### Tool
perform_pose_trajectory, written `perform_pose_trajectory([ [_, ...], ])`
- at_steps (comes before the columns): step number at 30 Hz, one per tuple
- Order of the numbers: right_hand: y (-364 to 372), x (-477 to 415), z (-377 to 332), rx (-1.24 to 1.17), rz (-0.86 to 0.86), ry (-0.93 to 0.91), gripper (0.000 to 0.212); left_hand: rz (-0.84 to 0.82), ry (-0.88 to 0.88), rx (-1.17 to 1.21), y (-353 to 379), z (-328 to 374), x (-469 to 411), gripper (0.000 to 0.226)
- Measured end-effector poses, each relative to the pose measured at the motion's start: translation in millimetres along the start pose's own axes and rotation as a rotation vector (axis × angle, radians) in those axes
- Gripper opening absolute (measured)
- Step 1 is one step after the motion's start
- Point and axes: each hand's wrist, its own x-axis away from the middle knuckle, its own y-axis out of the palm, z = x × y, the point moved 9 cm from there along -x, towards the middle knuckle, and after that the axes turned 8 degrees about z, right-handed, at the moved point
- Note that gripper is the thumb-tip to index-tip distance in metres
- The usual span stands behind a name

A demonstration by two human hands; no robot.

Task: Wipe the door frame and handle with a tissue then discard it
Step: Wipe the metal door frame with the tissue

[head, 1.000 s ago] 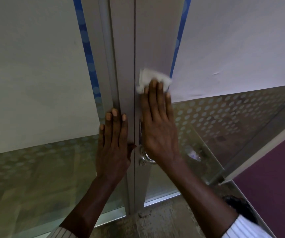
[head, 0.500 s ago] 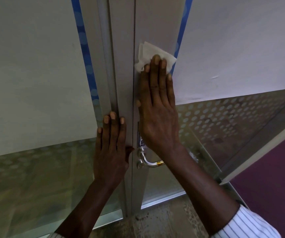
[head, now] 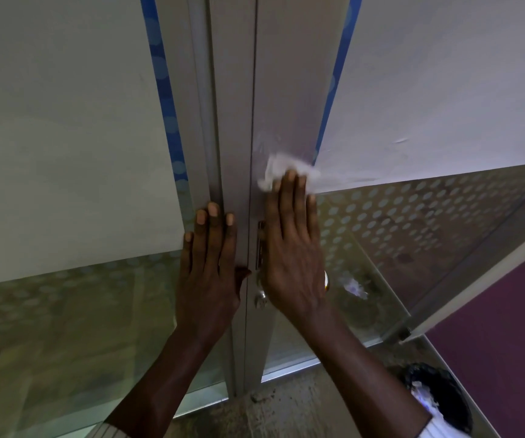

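A grey metal door frame (head: 286, 74) runs up the middle of the view between frosted glass panels. My right hand (head: 292, 248) lies flat on the frame and presses a white tissue (head: 280, 172) against it under the fingertips. The tissue is blurred. The silver door handle (head: 261, 298) sits just below, mostly hidden behind my right palm. My left hand (head: 210, 273) rests flat with fingers together on the left frame post, holding nothing.
A black-lined waste bin (head: 438, 399) with white paper in it stands on the floor at the lower right, below my right forearm. The glass door panel (head: 428, 216) swings off to the right. A purple wall (head: 507, 327) is at the far right.
My right hand slid the tissue up the frame, then back down to just above the handle. The left hand stayed where it was.
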Motion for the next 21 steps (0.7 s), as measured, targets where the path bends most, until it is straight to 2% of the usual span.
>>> perform_pose_trajectory([
  [3,-37,-50,-7,-0.021,0.151,-0.032,0.061,0.002,-0.008,0.006,0,-1,1,0.126],
  [5,-44,-61,-10,-0.034,0.189,-0.044,0.06,0.006,-0.006,-0.001,-1,-1,1,0.125],
  [7,-32,-46,-10,-0.019,0.143,-0.052,0.066,-0.003,-0.01,-0.005,0,-1,1,0.125],
  [10,6,11,-5,-0.013,-0.029,-0.02,0.094,-0.015,-0.014,-0.017,1,-1,1,0.128],
  [15,43,74,4,-0.034,-0.148,0.095,0.089,-0.02,-0.001,-0.039,0,0,0,0.131],
  [21,-2,-11,-6,-0.059,0.069,-0.01,0.081,-0.016,-0.005,-0.007,3,0,1,0.125],
])
